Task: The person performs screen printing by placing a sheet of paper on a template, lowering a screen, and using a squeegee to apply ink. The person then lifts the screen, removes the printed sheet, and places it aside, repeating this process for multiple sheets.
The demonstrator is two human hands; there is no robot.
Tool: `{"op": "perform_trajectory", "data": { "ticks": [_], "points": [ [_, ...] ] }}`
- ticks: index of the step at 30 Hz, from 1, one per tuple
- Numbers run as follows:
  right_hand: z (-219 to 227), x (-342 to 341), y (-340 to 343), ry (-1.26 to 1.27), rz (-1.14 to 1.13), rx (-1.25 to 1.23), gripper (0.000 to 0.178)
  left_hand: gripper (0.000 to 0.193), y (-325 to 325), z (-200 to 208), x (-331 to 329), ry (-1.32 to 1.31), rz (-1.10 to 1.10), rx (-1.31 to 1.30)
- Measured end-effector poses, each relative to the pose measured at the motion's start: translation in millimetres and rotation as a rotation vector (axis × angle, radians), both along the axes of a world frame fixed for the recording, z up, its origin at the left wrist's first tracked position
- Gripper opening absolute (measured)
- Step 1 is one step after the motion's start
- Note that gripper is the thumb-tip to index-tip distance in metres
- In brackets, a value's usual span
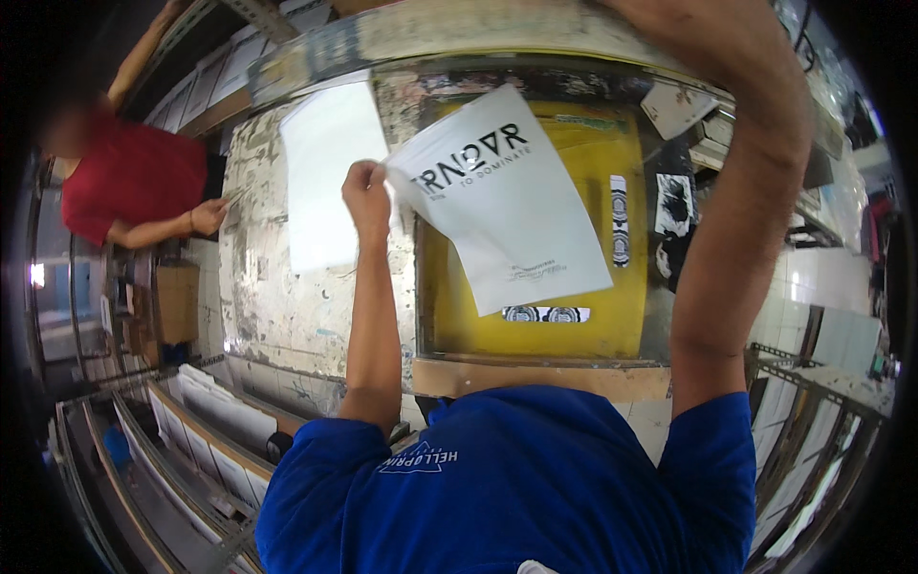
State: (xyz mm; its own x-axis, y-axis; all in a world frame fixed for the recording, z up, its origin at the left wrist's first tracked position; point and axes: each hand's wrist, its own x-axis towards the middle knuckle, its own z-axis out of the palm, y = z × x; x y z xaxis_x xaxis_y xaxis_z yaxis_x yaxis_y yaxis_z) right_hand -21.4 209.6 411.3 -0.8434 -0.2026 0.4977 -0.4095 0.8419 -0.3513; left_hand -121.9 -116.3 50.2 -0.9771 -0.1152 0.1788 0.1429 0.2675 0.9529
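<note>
Pinching the printed white sheet (502, 201) by its corner at frame centre, the left hand (365, 196) risks smearing it against the yellow screen (535, 316); right hand's grip is out of view.

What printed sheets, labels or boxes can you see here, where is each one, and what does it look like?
Printed sheet: white, dark lettering, pinched by left hand above yellow screen.
Blank sheet: white, flat on table, left.
Strips: black-white patterned, on screen.
Box: brown cardboard, far left.
</note>
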Motion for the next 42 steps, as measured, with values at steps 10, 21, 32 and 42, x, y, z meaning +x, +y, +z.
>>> {"op": "perform_trajectory", "data": {
  "ticks": [10,21,32,42],
  "points": [
    [10.2,29.5,-38.1,-0.028,-0.091,-0.119,0.044,0.002,-234.4,-49.8,89.1,-0.015,0.566,0.085],
    [13.0,26.1,-34.7,-0.125,-0.046,-0.1,0.046,0.037,-241.1,-29.9,60.2,0.462,0.814,-0.701],
    [-6.2,23.0,-35.9,0.077,-0.168,0.046,0.044,0.015,-19.8,-52.0,5.7,0.197,0.186,-0.874],
    [4.3,22.7,-30.7,-0.035,-0.137,0.043,0.044,0.02,-36.9,-64.8,0.2,0.291,0.152,-0.746]
  ]
}}
